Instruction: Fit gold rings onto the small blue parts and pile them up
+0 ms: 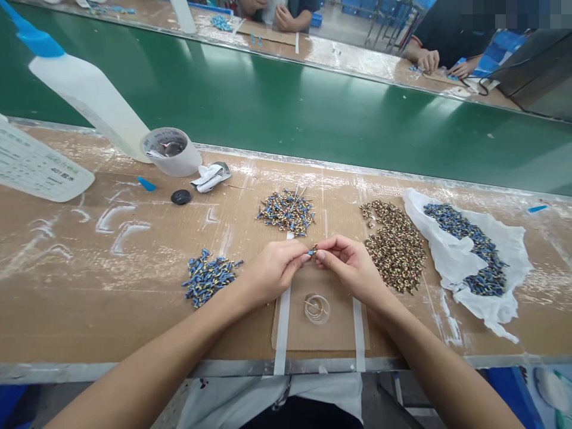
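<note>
My left hand (273, 269) and my right hand (351, 266) meet over a taped cardboard pad (313, 333), fingertips pinched together on one tiny blue and brass part (313, 250). A small clear dish (317, 308) sits on the pad just below the hands. A pile of blue parts (208, 276) lies left of my left hand. A mixed blue and brass pile (286, 211) lies just beyond the hands. A heap of brass parts (395, 246) lies right of my right hand.
More blue parts lie on a white plastic sheet (469, 253) at the right. A white squeeze bottle (84, 89), a tape roll (172, 152), a black cap (181, 196) and a printed card (36, 167) stand at the back left. Beyond runs a green conveyor belt (286, 107), with other people's hands (429, 59) across it.
</note>
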The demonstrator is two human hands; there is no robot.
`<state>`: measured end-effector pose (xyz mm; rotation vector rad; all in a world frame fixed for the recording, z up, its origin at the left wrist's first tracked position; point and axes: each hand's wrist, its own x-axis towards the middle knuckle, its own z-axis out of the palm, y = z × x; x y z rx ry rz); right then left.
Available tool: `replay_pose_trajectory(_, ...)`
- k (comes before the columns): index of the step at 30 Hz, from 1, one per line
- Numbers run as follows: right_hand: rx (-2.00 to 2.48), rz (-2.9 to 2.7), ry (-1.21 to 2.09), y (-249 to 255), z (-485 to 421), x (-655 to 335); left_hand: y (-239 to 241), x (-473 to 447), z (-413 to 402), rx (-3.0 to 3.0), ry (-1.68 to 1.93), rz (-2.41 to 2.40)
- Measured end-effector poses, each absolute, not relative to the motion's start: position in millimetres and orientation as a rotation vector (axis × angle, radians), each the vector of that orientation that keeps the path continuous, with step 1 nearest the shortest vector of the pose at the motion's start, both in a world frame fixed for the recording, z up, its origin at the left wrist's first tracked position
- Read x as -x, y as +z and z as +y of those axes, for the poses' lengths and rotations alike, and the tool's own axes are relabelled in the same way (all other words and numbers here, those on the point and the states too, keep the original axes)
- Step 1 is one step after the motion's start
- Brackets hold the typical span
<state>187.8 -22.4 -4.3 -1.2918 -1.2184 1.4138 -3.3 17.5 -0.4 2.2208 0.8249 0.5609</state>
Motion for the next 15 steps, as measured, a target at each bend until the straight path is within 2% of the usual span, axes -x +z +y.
replay_pose_trajectory(15,1.234,-1.174,1.541,-7.9,-26.4,-186.6,-6.3,-0.4,16.3,-2.307,0.606,0.756)
